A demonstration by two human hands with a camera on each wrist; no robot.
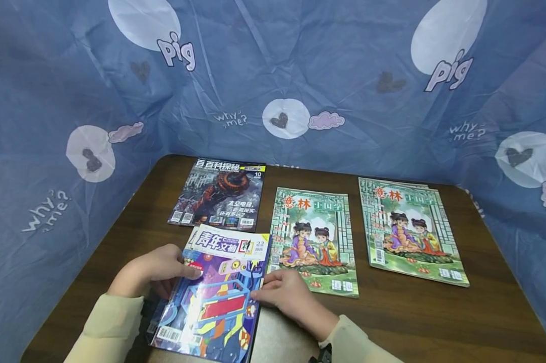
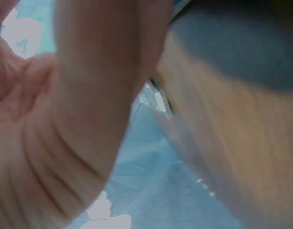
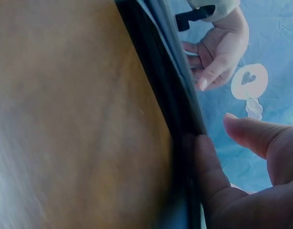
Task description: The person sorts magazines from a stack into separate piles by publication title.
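Note:
A purple magazine [image 1: 218,297] with a white title band lies on top of other magazines at the table's near left. My left hand [image 1: 166,269] is at its left edge, the thumb over the cover and the other fingers down beside the edge, partly hidden. At the opposite edge, my right hand [image 1: 288,297] touches the side with its fingertips. The right wrist view shows a finger against the dark magazine edge [image 3: 160,71], while another digit stands apart from it. My left palm [image 2: 89,119] fills much of the left wrist view.
Behind the purple magazine lies a dark magazine [image 1: 223,194] with a red-ringed picture. Green magazines lie to the right, one group in the middle [image 1: 315,242] and another farther right [image 1: 413,232]. The brown wooden table [image 1: 404,312] is backed by a blue printed cloth [image 1: 273,60].

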